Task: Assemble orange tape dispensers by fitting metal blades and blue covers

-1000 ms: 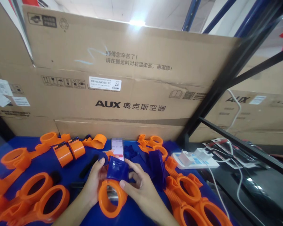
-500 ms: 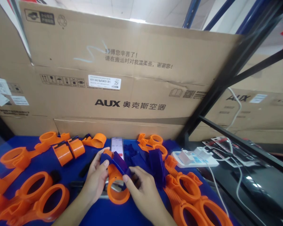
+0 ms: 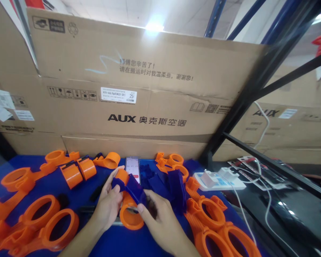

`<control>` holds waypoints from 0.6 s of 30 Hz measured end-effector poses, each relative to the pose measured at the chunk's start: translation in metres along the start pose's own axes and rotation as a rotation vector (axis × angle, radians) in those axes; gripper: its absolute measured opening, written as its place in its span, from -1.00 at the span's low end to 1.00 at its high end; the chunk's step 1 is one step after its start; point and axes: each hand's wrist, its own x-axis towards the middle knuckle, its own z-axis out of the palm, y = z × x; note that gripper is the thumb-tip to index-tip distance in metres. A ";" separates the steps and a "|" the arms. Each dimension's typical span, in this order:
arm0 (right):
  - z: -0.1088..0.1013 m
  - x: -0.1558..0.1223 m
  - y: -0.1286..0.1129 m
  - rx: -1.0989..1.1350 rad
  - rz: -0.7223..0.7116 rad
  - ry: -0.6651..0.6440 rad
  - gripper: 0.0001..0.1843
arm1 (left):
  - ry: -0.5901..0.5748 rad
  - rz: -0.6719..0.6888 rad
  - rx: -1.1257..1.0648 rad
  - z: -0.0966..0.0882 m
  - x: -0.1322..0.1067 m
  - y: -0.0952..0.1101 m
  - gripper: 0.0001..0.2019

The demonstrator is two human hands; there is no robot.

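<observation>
My left hand (image 3: 108, 205) is closed around the upper end of an orange plastic part (image 3: 122, 175), whose round ring (image 3: 132, 225) hangs down between my hands. Dark blue plastic wraps this upper end. From there a flat dark blue plastic piece (image 3: 135, 190) slants down to my right hand (image 3: 162, 216), which pinches its lower end between thumb and fingers. I cannot tell whether the blue piece is joined to the orange part. A phone (image 3: 133, 166) showing a timer lies just beyond my hands. Metal and black tools under the ring are partly hidden.
Several orange ring parts (image 3: 60, 228) lie at left, and more orange parts (image 3: 212, 210) at right. Dark blue pieces (image 3: 176, 189) sit beside my right hand. A white power strip (image 3: 222, 180) with cables stands near the black shelf post (image 3: 230, 110). A large cardboard box (image 3: 149, 89) closes off the back.
The orange part and blue piece have turned slightly in my hands, and the ring has shifted a little left and up. Both hands keep their grip. The camera view has shifted slightly.
</observation>
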 end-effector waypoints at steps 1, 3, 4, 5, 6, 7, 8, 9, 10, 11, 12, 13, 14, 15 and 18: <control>0.001 -0.002 -0.001 0.002 -0.013 0.009 -0.67 | -0.003 -0.002 -0.006 0.000 -0.002 0.000 -0.28; 0.002 -0.006 -0.002 0.007 -0.048 0.018 -0.56 | -0.012 -0.004 -0.018 -0.001 -0.004 0.001 -0.25; 0.002 -0.007 -0.003 0.012 -0.071 0.012 -0.52 | -0.020 -0.005 -0.024 -0.002 -0.005 0.001 -0.23; 0.002 -0.008 -0.004 0.016 -0.094 -0.003 -0.50 | -0.032 -0.006 -0.031 -0.004 -0.006 0.002 -0.21; 0.002 -0.009 -0.004 0.017 -0.114 -0.021 -0.50 | -0.047 -0.008 -0.038 -0.006 -0.007 0.002 -0.19; 0.003 -0.010 -0.005 0.015 -0.128 -0.037 -0.50 | -0.064 -0.008 -0.047 -0.007 -0.008 0.003 -0.17; 0.003 -0.010 -0.005 0.008 -0.139 -0.048 -0.50 | -0.080 -0.008 -0.054 -0.009 -0.009 0.004 -0.17; 0.003 -0.010 -0.006 -0.003 -0.144 -0.052 -0.50 | -0.091 -0.009 -0.060 -0.011 -0.010 0.005 -0.16; 0.004 -0.010 -0.006 -0.016 -0.149 -0.052 -0.49 | -0.099 -0.008 -0.062 -0.013 -0.011 0.005 -0.16; 0.004 -0.010 -0.006 -0.027 -0.155 -0.051 -0.48 | -0.105 -0.008 -0.059 -0.014 -0.012 0.006 -0.15; 0.005 -0.010 -0.005 -0.035 -0.164 -0.054 -0.47 | -0.108 -0.009 -0.053 -0.016 -0.013 0.007 -0.14; 0.006 -0.009 -0.004 -0.039 -0.174 -0.061 -0.45 | -0.111 -0.010 -0.048 -0.017 -0.013 0.007 -0.12; 0.007 -0.008 -0.002 -0.042 -0.187 -0.070 -0.45 | -0.111 -0.011 -0.045 -0.019 -0.013 0.007 -0.11; 0.008 -0.006 0.000 -0.048 -0.202 -0.074 -0.44 | -0.109 -0.009 -0.045 -0.019 -0.013 0.007 -0.11; 0.011 0.003 0.009 -0.113 -0.266 -0.015 -0.42 | -0.075 0.026 -0.041 -0.019 -0.008 0.007 -0.14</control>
